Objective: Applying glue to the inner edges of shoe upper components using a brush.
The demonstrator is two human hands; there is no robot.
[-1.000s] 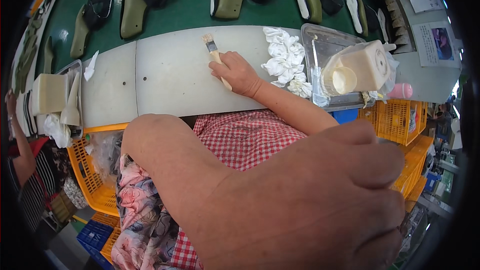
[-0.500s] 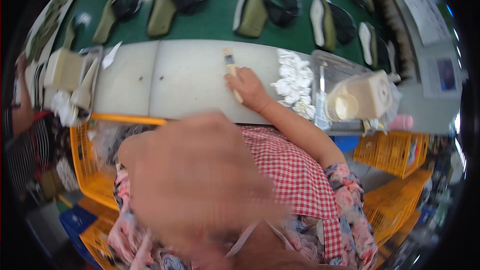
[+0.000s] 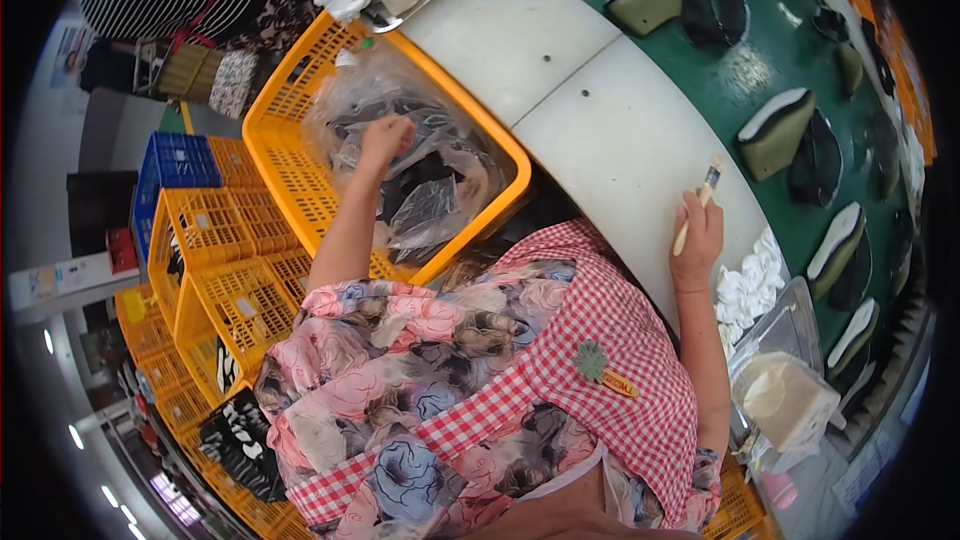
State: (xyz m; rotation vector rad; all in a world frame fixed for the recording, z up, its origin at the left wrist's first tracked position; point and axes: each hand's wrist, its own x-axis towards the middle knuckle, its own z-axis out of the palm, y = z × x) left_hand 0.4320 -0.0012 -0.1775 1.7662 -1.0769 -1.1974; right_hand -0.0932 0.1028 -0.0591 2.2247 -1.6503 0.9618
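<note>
My left hand [image 3: 388,138] reaches into a yellow plastic basket [image 3: 460,63] at my left. Its fingers are curled above a clear plastic bag [image 3: 425,225] with dark pieces inside; what they hold, if anything, is hidden. My right hand [image 3: 697,240] is closed around the wooden handle of a flat paintbrush [image 3: 711,180], bristles pointing away from me. It hovers over or rests on the white worktop [image 3: 630,155]; I cannot tell which. Crumpled white cloths [image 3: 748,285] lie just beyond the right wrist.
A green surface [image 3: 745,70] beyond the worktop carries several olive-and-black shoe uppers [image 3: 775,135]. At the right, a clear tray [image 3: 790,315] holds a cream container [image 3: 785,395]. Yellow crates [image 3: 235,305] stand stacked at left. Another person in a striped top [image 3: 165,0] is at far left.
The view has swung toward the left. My left hand, blurred close to the camera before, is now down in the yellow basket. The paintbrush stays in my right hand.
</note>
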